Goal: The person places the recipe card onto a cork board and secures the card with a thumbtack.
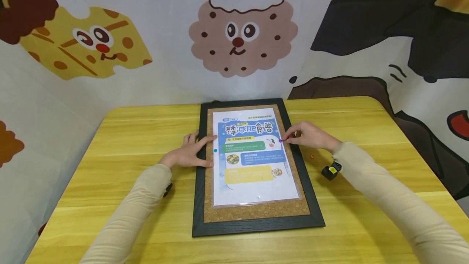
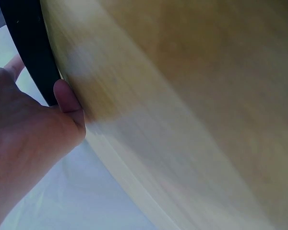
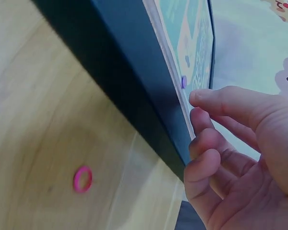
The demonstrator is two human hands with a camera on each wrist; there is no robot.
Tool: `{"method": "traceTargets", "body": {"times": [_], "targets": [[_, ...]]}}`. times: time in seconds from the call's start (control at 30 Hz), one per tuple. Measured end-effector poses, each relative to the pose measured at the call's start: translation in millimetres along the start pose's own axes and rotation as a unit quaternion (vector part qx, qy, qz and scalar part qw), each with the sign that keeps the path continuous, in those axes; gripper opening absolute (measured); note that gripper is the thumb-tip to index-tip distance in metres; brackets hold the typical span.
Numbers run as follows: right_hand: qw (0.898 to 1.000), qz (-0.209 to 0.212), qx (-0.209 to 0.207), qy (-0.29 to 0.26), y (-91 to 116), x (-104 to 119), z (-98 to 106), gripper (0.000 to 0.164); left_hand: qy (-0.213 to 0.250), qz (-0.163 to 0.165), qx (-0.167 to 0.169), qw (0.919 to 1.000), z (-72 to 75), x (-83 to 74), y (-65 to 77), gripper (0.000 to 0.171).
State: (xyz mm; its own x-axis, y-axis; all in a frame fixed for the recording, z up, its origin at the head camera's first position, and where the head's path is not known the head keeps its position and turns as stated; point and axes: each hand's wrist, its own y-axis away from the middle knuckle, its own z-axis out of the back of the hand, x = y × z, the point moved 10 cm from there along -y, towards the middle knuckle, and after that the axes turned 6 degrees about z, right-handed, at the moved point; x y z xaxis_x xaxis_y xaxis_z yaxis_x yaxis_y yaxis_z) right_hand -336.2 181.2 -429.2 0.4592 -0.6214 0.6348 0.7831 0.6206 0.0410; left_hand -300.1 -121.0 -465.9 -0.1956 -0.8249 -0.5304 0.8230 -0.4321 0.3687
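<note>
A printed sheet [image 1: 253, 190] with a shiny clear edge lies on a black-framed cork board [image 1: 256, 212]. A round teal pin [image 1: 215, 150] is at the sheet's left edge, and a purple pin [image 3: 184, 82] at its right edge. My left hand [image 1: 188, 153] rests across the board's left side, thumb and forefinger spread on either side of the teal pin. My right hand [image 1: 307, 135] is at the right side, fingers loosely curled. In the right wrist view its thumb and forefinger tips lie close to the purple pin, with a small gap.
A small reddish-pink ring-shaped piece [image 3: 83, 179] lies on the wooden table [image 1: 146, 141], right of the board. Behind the table hangs a white cloth [image 1: 161, 84] with cartoon figures. A black device [image 1: 331, 170] is strapped to the right wrist.
</note>
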Motion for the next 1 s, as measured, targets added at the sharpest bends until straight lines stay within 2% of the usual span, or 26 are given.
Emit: {"method": "traceTargets", "body": {"times": [0.4, 0.67, 1.0], "targets": [[1.0, 0.018, -0.013, 0.017, 25, -4, 11, 0.011, 0.007, 0.004, -0.001, 1.0, -0.2, 1.8, 0.8, 0.09], [1.0, 0.012, -0.015, 0.018, 46, -18, 17, 0.013, 0.003, 0.002, 0.0, 1.0, -0.6, 1.2, 0.0, 0.09], [0.999, 0.022, -0.023, 0.017, 67, -26, 15, 0.016, 0.002, -0.001, 0.001, 1.0, 0.2, 0.8, -1.0, 0.09]]}}
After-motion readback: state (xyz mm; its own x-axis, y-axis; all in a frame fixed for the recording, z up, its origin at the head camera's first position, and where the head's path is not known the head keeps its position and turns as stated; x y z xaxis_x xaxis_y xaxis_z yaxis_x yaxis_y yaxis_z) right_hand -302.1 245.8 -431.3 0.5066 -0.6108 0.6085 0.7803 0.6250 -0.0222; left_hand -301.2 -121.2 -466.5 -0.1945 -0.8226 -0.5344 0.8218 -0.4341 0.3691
